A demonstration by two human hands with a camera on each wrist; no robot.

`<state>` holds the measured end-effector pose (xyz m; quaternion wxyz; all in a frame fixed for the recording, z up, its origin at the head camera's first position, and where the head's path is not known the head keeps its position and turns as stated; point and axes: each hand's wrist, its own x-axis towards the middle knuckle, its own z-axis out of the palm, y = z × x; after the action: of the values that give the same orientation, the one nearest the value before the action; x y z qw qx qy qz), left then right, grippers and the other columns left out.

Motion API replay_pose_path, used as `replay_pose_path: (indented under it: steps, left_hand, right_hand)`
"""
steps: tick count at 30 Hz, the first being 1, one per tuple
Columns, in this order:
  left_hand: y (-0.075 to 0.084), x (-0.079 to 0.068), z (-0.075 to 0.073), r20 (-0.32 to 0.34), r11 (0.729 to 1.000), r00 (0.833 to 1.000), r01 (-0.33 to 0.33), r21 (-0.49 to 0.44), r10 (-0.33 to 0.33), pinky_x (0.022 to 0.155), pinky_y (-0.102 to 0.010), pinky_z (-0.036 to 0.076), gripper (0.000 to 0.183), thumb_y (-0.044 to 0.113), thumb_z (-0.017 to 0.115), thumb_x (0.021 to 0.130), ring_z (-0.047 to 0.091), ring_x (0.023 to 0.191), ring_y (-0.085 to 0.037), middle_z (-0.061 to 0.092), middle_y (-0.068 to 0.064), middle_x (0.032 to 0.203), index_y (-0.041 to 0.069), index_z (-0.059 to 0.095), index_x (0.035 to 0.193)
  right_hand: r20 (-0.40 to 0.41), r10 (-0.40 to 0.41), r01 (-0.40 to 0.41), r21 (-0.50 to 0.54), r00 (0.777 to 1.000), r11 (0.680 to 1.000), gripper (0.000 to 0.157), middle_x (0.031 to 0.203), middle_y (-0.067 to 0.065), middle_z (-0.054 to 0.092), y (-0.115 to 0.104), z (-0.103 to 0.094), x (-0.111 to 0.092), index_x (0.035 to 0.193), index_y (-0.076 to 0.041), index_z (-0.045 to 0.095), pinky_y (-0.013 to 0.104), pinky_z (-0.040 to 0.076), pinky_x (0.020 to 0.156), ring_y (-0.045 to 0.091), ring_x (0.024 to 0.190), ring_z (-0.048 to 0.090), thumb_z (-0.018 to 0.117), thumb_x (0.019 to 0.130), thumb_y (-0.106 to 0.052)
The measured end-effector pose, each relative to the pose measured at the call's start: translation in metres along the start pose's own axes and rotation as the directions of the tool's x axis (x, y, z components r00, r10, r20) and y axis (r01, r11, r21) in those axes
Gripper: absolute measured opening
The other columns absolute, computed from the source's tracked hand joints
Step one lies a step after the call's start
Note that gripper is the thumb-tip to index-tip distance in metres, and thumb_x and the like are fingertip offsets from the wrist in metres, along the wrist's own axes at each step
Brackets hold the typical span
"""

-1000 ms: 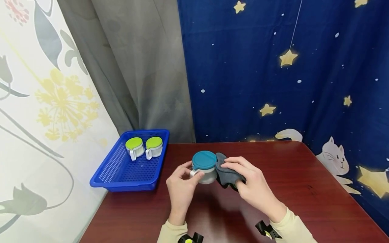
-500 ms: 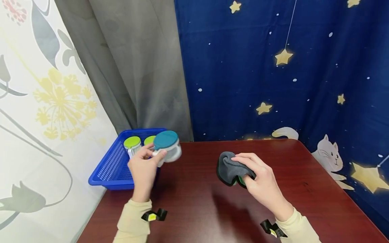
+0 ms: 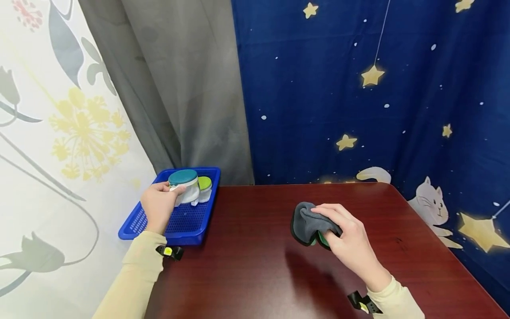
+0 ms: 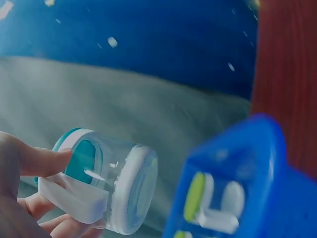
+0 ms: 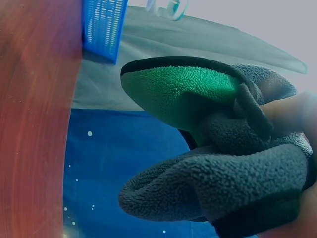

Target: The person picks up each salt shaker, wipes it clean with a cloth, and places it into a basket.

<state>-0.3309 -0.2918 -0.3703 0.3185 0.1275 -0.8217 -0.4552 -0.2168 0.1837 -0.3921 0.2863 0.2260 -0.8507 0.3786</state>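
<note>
My left hand (image 3: 159, 204) pinches the white handle (image 4: 74, 198) of a clear jar with a teal lid (image 3: 183, 177), holding it above the blue basket (image 3: 187, 239). In the left wrist view the jar (image 4: 131, 188) is tilted on its side, apart from the basket below. One lime-lidded jar (image 3: 205, 183) shows in the basket behind it; another is hidden in the head view. Over the table's middle right, my right hand (image 3: 354, 239) grips a folded grey cloth (image 3: 311, 221). A green side (image 5: 178, 91) and black edging show on the cloth in the right wrist view.
The reddish-brown table (image 3: 247, 266) carries the basket at its back left corner. A grey curtain (image 3: 199, 88) and a blue star-patterned curtain (image 3: 303, 110) hang behind it. To the left hangs a white floral curtain (image 3: 59, 199).
The teal-lidded jar has left the cloth and moved left with my left hand to above the basket. My right hand has drawn slightly right, still holding the cloth.
</note>
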Motion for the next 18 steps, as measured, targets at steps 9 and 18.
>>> replay_pose_path:
  steps: [9, 18]
  left_hand:
    - [-0.043, 0.021, -0.002, 0.041, 0.980, 0.988, 0.141, 0.141, -0.148, 0.052, -0.033, 0.036, 0.039, 0.030, 0.085, 0.074, 0.047, 0.056, -0.023, 0.046, 0.003, 0.048, 0.012, 0.056, 0.053]
    - [-0.075, 0.033, 0.000, 0.034, 0.959, 0.983, 0.168, 0.230, -0.181, 0.058, -0.037, 0.037, 0.037, 0.026, 0.080, 0.074, 0.051, 0.056, -0.026, 0.049, -0.001, 0.046, 0.011, 0.055, 0.051]
  right_hand:
    - [0.019, 0.028, -0.027, -0.024, 0.999, 0.999, 0.060, 0.125, -0.016, 0.060, 0.005, -0.001, -0.006, 0.125, -0.033, 0.069, 0.018, 0.046, 0.088, 0.006, 0.112, 0.059, 0.070, 0.080, 0.006]
    - [0.019, 0.027, -0.026, -0.043, 0.999, 0.999, 0.059, 0.124, -0.014, 0.061, 0.010, -0.001, -0.008, 0.123, -0.032, 0.070, 0.017, 0.045, 0.089, 0.006, 0.111, 0.059, 0.070, 0.079, 0.006]
